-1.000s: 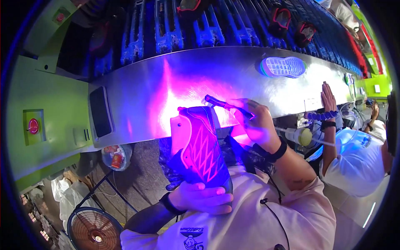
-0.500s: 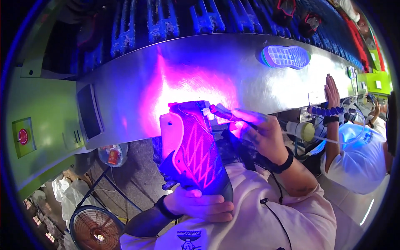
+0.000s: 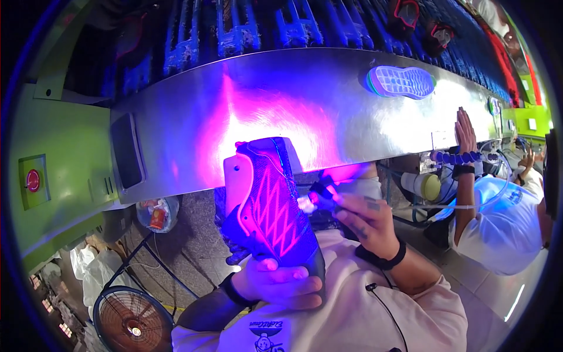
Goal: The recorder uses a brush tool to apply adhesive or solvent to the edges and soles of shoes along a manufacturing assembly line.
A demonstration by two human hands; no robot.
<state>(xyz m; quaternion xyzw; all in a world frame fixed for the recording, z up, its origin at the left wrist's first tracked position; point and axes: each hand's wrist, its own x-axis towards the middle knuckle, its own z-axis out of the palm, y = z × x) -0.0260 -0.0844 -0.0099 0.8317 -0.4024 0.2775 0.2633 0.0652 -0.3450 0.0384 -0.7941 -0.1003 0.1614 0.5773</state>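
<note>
My left hand [image 3: 284, 286] is wrapped round the lower end of a dark shoe upper [image 3: 274, 205] with zigzag lines glowing pink. A pale last [image 3: 236, 179] with small holes, lit pink, sticks out of the upper's left side. In my right hand [image 3: 370, 224] is a small dark-handled brush [image 3: 318, 195], gripped between the fingers. Its white bristles are beside the shoe's right edge; whether they touch it I cannot tell. The shoe is held at the near edge of a metal worktable [image 3: 363, 138], under strong purple-pink light.
A shoe sole [image 3: 402, 81] lies on the far right of the table, a dark pad [image 3: 128, 149] on the left. Blue conveyor slats [image 3: 234, 29] run behind. A fan [image 3: 134, 320] stands low left. At right, a co-worker's hand [image 3: 466, 132] is raised by the table edge.
My right hand has moved the brush down along the shoe's right edge, nearer my body. The left hand keeps its hold on the shoe, which has barely shifted.
</note>
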